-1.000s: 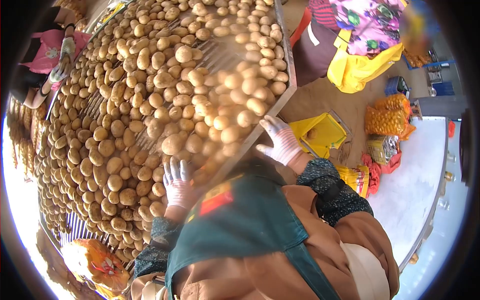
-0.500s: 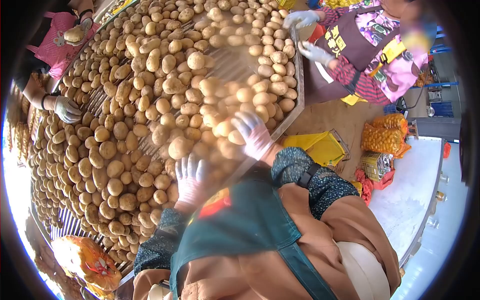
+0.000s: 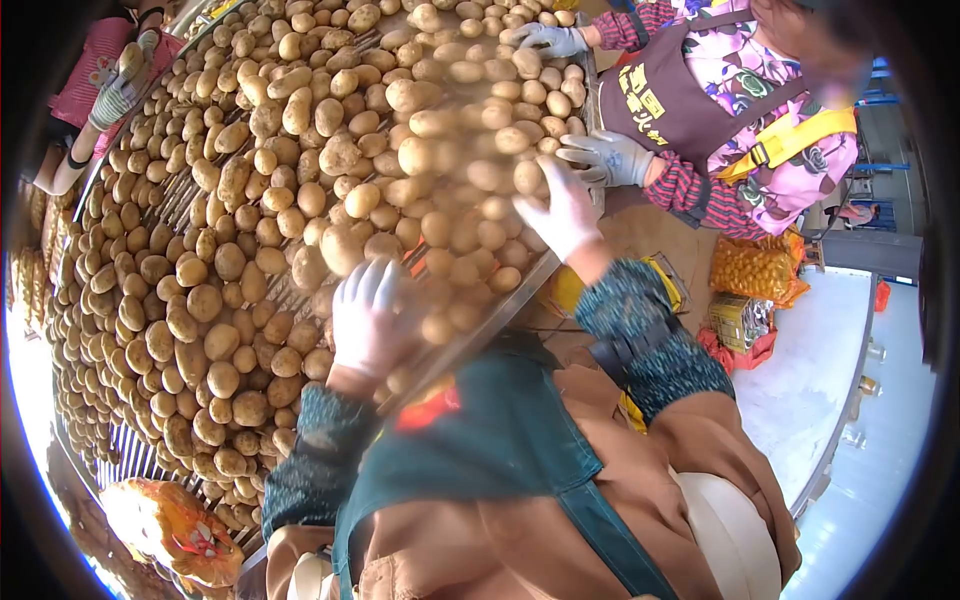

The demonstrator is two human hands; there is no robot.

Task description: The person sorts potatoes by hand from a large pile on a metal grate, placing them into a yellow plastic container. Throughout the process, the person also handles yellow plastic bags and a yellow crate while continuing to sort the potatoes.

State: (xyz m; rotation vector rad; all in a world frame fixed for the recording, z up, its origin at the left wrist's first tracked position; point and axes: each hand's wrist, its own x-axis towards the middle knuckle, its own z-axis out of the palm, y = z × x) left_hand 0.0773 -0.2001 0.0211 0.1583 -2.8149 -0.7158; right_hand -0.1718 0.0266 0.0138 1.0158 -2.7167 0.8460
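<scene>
A broad heap of potatoes (image 3: 230, 262) covers the slatted sorting table (image 3: 290, 290) in front of me. My left hand (image 3: 365, 318), in a pale glove, lies on the potatoes by the near rim with its fingers stretched out. Farther right, my right hand (image 3: 565, 212) is also gloved, its thumb and fingers spread beside a potato (image 3: 529, 178) and close to the other person's glove. Nothing is gripped in either hand. Some potatoes between my hands are blurred.
Across the right corner, a person in a dark apron (image 3: 650, 105) has both gloved hands (image 3: 608, 158) at the potatoes. Another person's glove (image 3: 118, 98) at the left holds a potato. Filled net bags (image 3: 755, 275) stand right; an orange bag (image 3: 175, 530) sits near left. A metal rim (image 3: 480, 325) edges the table.
My right hand has moved away and to the right, and my left hand slightly nearer the rim. The right person's hands have come onto the potatoes. The left person's lower hand has left the heap.
</scene>
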